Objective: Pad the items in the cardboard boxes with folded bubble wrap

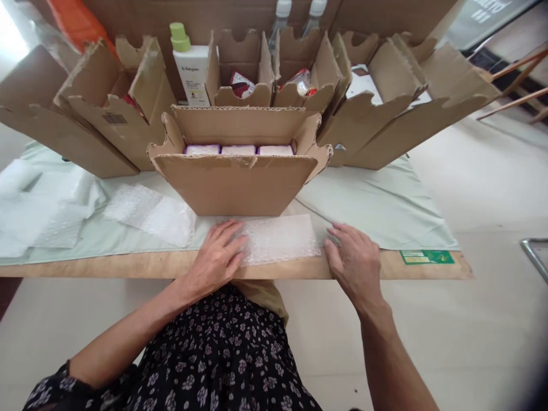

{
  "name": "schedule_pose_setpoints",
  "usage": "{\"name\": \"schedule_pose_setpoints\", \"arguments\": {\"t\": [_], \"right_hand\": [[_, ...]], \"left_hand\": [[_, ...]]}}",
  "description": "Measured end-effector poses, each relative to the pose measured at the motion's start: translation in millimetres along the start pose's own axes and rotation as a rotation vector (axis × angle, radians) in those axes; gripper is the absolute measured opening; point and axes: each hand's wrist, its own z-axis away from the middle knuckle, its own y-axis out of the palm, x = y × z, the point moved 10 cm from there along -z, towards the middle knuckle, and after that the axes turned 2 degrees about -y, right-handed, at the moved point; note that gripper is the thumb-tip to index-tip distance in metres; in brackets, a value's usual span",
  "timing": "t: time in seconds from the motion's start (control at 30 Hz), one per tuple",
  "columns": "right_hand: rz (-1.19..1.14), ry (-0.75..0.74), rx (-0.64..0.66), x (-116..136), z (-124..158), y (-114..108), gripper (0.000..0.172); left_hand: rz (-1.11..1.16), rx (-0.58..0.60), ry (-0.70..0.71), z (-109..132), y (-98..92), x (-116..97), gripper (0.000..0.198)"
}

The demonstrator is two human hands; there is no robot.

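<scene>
A sheet of bubble wrap [280, 238] lies flat at the table's near edge, in front of an open cardboard box [235, 182]. My left hand [216, 257] rests on the sheet's left end with fingers stretched flat. My right hand [353, 260] sits at the sheet's right end, fingers extended and touching its edge. Inside the box, three white-and-purple packs [238, 150] stand side by side along the back.
More bubble wrap [152, 212] and white foam sheets [38, 208] lie to the left on a pale cloth [377, 205]. Several open cardboard boxes [107, 108] stand behind, with a white lotion bottle [190, 65] and two clear bottles [280, 17]. A green sticker [427, 257] marks the table's right edge.
</scene>
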Motion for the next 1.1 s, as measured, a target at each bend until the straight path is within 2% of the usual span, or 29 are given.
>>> {"name": "schedule_pose_setpoints", "arguments": {"t": [0.07, 0.13, 0.23, 0.3, 0.4, 0.43, 0.53, 0.63, 0.77, 0.83, 0.9, 1.03, 1.07, 1.1], "right_hand": [[-0.011, 0.020, 0.017, 3.3, -17.8, 13.1, 0.035], [-0.035, 0.035, 0.065, 8.0, -34.4, 30.3, 0.039], [-0.155, -0.001, 0.139, 19.5, -44.8, 42.8, 0.026], [-0.297, -0.029, 0.138, 27.3, -41.1, 31.5, 0.022], [-0.491, -0.020, 0.079, 34.6, -27.5, -5.6, 0.014], [-0.528, -0.016, 0.053, 36.7, -22.9, -18.8, 0.010], [-0.574, 0.013, -0.017, 38.3, -14.2, -45.9, 0.007], [-0.654, 0.101, -0.022, 29.5, -13.7, -45.3, 0.009], [-0.828, 0.154, 0.064, 30.8, -25.5, -36.6, 0.020], [-0.873, 0.126, 0.091, 43.1, -40.2, -46.4, 0.023], [-0.883, 0.081, 0.047, 58.6, -63.8, -68.9, 0.026], [-0.843, -0.011, -0.108, 87.6, -135.6, -115.9, 0.026], [-0.824, -0.044, -0.095, 95.3, -156.7, -119.0, 0.024], [-0.799, -0.082, -0.051, 103.1, -177.3, -117.1, 0.020]], "left_hand": [[-0.053, -0.055, -0.074, -0.8, -6.4, 7.2, 0.031], [-0.111, -0.059, -0.117, -0.9, -3.8, 10.4, 0.034], [-0.126, -0.050, -0.138, -2.1, 4.0, 10.4, 0.040], [-0.097, -0.054, -0.160, -4.4, 6.0, 12.0, 0.047], [-0.046, -0.058, -0.223, -7.6, 2.6, 18.9, 0.055], [-0.014, -0.058, -0.241, -8.1, 0.0, 20.7, 0.049], [0.171, -0.056, -0.271, -5.6, -10.6, 21.7, 0.010], [0.447, -0.032, -0.357, 5.6, -22.2, 25.0, 0.015], [0.745, 0.049, -0.561, 26.1, -37.5, 36.8, 0.015], [0.776, -0.025, -0.578, 24.1, -66.0, 41.7, 0.015], [0.730, -0.178, -0.522, 9.5, -111.3, 43.4, 0.013], [0.458, -0.454, -0.365, -44.6, -208.0, 37.6, 0.011], [0.377, -0.507, -0.342, -59.7, -226.5, 37.7, 0.008], [0.319, -0.502, -0.344, -76.3, -236.2, 40.8, 0.006]]}}
